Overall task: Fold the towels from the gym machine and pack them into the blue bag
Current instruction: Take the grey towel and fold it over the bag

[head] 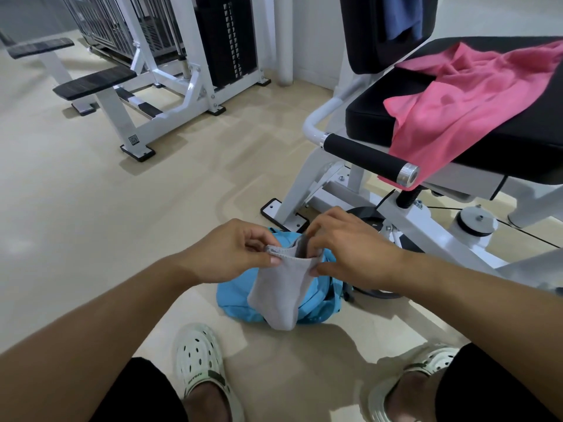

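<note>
Both hands' grip (234, 249) on grey towel (281, 287)

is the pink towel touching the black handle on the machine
Touching. In the head view the pink towel hangs off the seat and drapes against the far end of the black handle, beside its silver cap, with no gap.

grey towel (281, 287), blue bag (234, 295), pink towel (457, 95).
</note>
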Available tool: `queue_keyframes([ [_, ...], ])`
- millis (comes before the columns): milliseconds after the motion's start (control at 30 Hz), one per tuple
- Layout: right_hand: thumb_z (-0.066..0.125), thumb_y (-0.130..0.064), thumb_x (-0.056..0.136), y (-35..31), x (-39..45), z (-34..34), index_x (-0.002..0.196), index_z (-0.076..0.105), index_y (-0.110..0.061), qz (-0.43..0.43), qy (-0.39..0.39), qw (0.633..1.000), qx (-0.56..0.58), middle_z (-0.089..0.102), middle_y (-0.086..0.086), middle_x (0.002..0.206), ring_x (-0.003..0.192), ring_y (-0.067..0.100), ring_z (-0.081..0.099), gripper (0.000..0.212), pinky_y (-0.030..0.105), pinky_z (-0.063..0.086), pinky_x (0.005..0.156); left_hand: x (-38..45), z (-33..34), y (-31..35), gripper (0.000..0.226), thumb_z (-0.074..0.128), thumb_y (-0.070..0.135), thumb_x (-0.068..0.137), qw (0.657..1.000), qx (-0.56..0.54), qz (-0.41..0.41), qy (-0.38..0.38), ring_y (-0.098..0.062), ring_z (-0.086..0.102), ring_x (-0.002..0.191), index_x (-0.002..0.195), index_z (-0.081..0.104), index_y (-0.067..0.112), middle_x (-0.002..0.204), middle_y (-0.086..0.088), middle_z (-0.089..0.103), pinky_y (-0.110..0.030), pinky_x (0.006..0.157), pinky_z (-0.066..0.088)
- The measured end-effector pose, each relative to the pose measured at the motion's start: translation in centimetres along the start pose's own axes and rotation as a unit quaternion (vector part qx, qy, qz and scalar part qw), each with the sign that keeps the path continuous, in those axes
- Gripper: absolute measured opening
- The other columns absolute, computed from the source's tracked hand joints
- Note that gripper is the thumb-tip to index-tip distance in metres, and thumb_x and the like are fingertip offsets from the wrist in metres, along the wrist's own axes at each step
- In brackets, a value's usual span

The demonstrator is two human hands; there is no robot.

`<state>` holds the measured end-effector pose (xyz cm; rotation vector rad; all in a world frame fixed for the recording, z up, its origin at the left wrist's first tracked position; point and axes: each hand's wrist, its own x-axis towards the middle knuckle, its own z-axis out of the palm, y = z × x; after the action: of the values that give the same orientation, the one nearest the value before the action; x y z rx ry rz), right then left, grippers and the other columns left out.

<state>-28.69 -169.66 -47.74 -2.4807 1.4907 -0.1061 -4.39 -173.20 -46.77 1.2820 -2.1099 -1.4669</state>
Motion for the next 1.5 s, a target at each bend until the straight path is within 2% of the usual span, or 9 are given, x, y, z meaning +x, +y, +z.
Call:
queue_keyframes([
  [200,0.064,-0.052,0.092,1.6,-0.2,0.8,0.108,0.069,-0.032,0.035,-0.062,0.997,-0.028,0.056,-0.011,0.126,0.128,0.014,0.036,0.026,0.030,0.035,0.101,0.0,-1.4,-0.6,0.005,0.077,0.015,0.087,1.000,0.002,-0.028,0.006,-0.003,0.069,0.085,0.090,0.078,0.020,0.091,0.000,0.078,-0.010,0.076,0.047],
  [400,0.067,-0.061,0.085,1.7,0.1,0.1,0.091,0.066,-0.037,0.064,-0.028,0.996,0.054,0.062,-0.013,0.102,0.102,0.011,0.055,0.025,0.033,0.048,0.086,0.6,-2.1,-2.5,0.004,0.079,0.021,0.086,0.988,0.101,-0.095,0.075,-0.017,0.066,0.071,0.084,0.076,0.019,0.081,-0.010,0.074,-0.046,0.077,0.059],
  [567,0.080,-0.041,0.084,1.1,0.4,-0.3,0.093,0.066,-0.031,0.081,0.041,0.967,0.240,0.071,-0.008,0.087,0.079,0.008,0.064,0.020,0.032,0.055,0.073,0.7,-2.3,-2.6,0.002,0.084,0.027,0.081,0.980,0.135,-0.107,0.100,-0.013,0.067,0.068,0.082,0.082,0.026,0.075,0.011,0.073,-0.041,0.073,0.061],
  [767,0.074,-0.039,0.089,1.4,0.7,0.0,0.098,0.071,-0.028,0.148,-0.072,0.976,0.140,0.067,-0.010,0.086,0.079,0.008,0.062,0.016,0.020,0.042,0.059,0.4,-1.6,-1.2,0.011,0.069,0.018,0.094,0.985,0.019,-0.163,0.060,-0.026,0.077,0.069,0.103,0.074,0.015,0.085,-0.007,0.078,-0.030,0.059,0.061],
  [1000,0.069,-0.027,0.085,-3.6,-1.2,1.1,0.094,0.068,-0.027,0.015,-0.092,0.981,0.170,0.070,-0.013,0.088,0.081,0.006,0.063,0.009,0.027,0.054,0.076,0.7,-0.3,-0.4,0.028,0.060,0.029,0.096,0.973,-0.073,-0.180,0.126,-0.032,0.077,0.071,0.095,0.069,0.002,0.091,-0.017,0.075,-0.040,0.075,0.064],
  [1200,0.067,-0.027,0.092,-7.4,-2.3,3.0,0.113,0.068,-0.030,-0.067,-0.151,0.970,0.179,0.071,-0.011,0.104,0.090,0.004,0.064,0.022,0.025,0.052,0.081,0.6,0.7,-0.6,0.016,0.082,0.016,0.080,0.986,0.097,-0.122,0.056,-0.017,0.063,0.053,0.086,0.068,0.017,0.064,-0.001,0.066,-0.038,0.066,0.062],
  [1300,0.068,-0.034,0.091,-6.4,-2.2,3.0,0.121,0.068,-0.032,-0.044,-0.247,0.965,0.077,0.070,-0.012,0.111,0.101,0.009,0.061,0.030,0.026,0.047,0.083,0.2,0.9,-0.2,0.027,0.079,0.017,0.078,0.978,0.191,-0.084,0.001,-0.011,0.051,0.052,0.092,0.061,0.033,0.076,0.009,0.064,-0.028,0.061,0.051],
  [1400,0.066,-0.043,0.089,-4.2,-1.5,3.1,0.123,0.064,-0.033,0.046,-0.211,0.976,-0.011,0.070,-0.008,0.112,0.108,0.020,0.063,0.036,0.035,0.052,0.088,-0.1,1.1,0.0,0.032,0.069,0.019,0.077,0.965,0.256,-0.048,-0.001,-0.006,0.052,0.057,0.096,0.055,0.041,0.078,0.017,0.063,-0.026,0.064,0.046],
  [1500,0.072,-0.056,0.082,-2.5,-0.4,3.2,0.138,0.046,-0.035,0.130,-0.159,0.977,0.056,0.063,-0.010,0.122,0.111,0.016,0.059,0.065,0.034,0.048,0.087,-0.2,1.3,0.4,0.038,0.067,0.023,0.077,0.961,0.276,-0.027,0.018,-0.004,0.055,0.069,0.103,0.053,0.046,0.082,0.019,0.064,-0.028,0.071,0.048],
])
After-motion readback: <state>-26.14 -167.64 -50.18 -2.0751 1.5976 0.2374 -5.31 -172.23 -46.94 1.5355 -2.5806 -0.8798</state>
